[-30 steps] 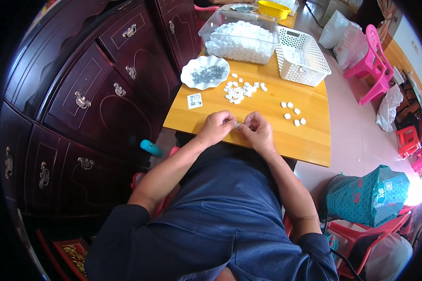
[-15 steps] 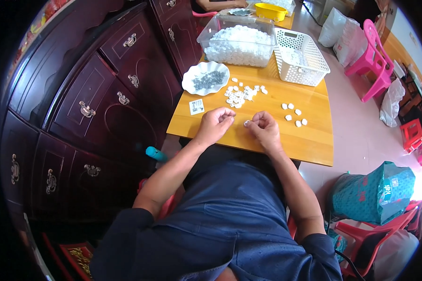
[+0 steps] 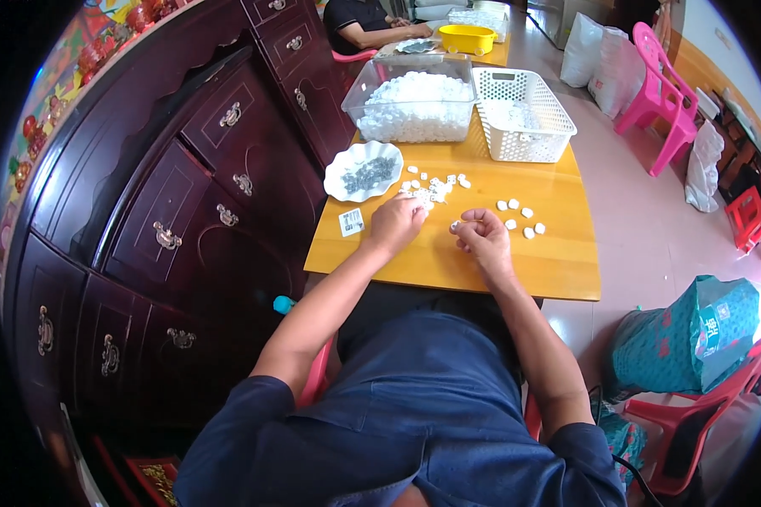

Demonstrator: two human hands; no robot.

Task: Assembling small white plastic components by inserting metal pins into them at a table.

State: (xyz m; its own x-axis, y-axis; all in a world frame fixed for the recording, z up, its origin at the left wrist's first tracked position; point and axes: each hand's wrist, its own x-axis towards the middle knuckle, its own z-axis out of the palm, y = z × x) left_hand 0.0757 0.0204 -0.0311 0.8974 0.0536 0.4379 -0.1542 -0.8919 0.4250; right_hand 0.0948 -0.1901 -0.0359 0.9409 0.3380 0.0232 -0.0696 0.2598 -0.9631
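My left hand (image 3: 397,225) is at the near edge of a loose pile of small white plastic pieces (image 3: 438,191), its fingers curled together. Whether a piece sits between those fingertips is hidden. Close by on the right, my right hand (image 3: 487,240) pinches a small white plastic piece (image 3: 456,226) between thumb and fingers, just above the table (image 3: 533,269). Several rounded white pieces (image 3: 528,213) lie spaced apart beyond the right hand. Left of the pile stands a white scalloped dish (image 3: 338,179) of small grey pieces, with a square printed card (image 3: 351,222) in front.
A clear tub (image 3: 365,111) heaped with white pieces and a white perforated basket (image 3: 558,145) stand at the table's far end. Dark wooden cabinets (image 3: 144,211) line the left. Another person (image 3: 365,34) sits beyond, near a yellow container (image 3: 467,39). Pink chairs (image 3: 659,84) stand at the right.
My left hand has moved forward to the pile of white pieces. My right hand still pinches its small white piece. The whole view has shifted slightly.
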